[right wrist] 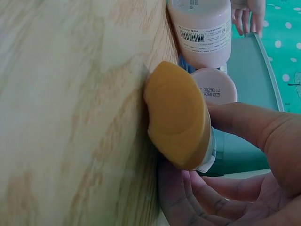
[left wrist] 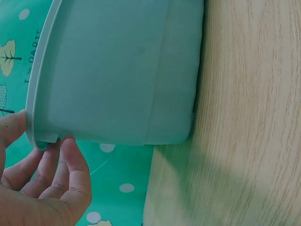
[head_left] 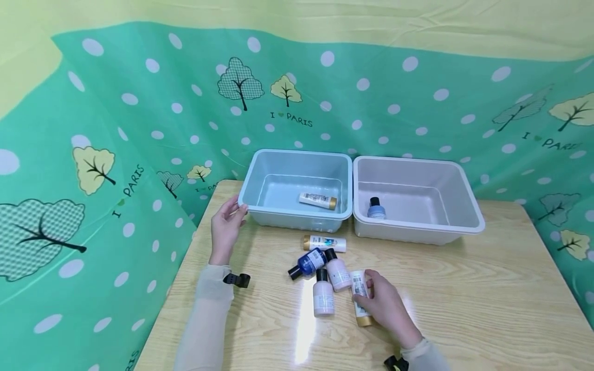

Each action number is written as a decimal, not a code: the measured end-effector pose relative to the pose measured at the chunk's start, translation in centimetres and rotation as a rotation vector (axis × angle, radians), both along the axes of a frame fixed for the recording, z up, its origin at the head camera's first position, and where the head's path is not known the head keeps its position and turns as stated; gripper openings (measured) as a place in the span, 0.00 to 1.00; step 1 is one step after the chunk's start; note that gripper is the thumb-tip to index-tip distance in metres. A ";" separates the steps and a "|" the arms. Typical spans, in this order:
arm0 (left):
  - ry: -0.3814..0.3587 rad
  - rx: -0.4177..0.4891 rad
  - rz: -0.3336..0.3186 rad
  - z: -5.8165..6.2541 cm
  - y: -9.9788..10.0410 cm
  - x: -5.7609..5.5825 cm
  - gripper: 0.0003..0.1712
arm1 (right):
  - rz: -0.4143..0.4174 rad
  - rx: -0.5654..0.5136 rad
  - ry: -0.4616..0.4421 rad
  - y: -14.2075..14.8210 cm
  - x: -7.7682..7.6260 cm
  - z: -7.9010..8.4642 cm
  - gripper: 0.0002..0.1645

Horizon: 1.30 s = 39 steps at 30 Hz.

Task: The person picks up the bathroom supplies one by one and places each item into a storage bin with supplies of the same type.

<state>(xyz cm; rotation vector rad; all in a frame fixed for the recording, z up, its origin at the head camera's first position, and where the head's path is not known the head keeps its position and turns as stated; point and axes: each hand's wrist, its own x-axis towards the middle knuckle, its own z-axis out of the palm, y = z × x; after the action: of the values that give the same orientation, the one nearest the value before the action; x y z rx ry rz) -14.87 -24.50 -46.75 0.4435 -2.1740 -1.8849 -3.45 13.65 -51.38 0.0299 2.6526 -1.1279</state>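
Observation:
My left hand (head_left: 227, 226) pinches the rim at the front left corner of a light blue bin (head_left: 297, 215); the left wrist view shows thumb and fingers about that rim. My right hand (head_left: 382, 301) holds a white tube with a gold cap (head_left: 360, 293) on the table, thumb on one side and fingers on the other. In the right wrist view its gold cap (right wrist: 176, 115) faces the camera. Left of it lie two pale pink bottles with black caps, one (head_left: 339, 273) nearest the tube and the other (head_left: 323, 299) in front. A dark blue bottle (head_left: 310, 263) lies behind them.
Another white tube (head_left: 325, 243) lies just before the blue bin. Inside that bin is a gold-capped tube (head_left: 317, 200). A grey bin (head_left: 417, 224) stands close on its right, with a light blue black-capped bottle (head_left: 376, 209) inside. A patterned green cloth (head_left: 334, 123) hangs behind.

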 end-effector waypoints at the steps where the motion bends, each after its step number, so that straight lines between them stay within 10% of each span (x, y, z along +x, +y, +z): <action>1: 0.002 0.000 0.001 0.0 0.0 0.0 0.30 | 0.001 -0.001 -0.003 0.0 0.0 0.1 0.45; 39: 0.010 0.010 -0.006 0.1 0.0 0.0 0.29 | -0.098 -0.325 -0.097 1.8 -1.1 1.3 0.35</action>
<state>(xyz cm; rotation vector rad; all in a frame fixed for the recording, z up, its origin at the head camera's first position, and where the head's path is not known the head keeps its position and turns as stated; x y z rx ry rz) -14.87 -24.51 -46.69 0.4292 -2.1625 -1.8980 -4.56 15.47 -50.04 0.1510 2.3761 -1.5339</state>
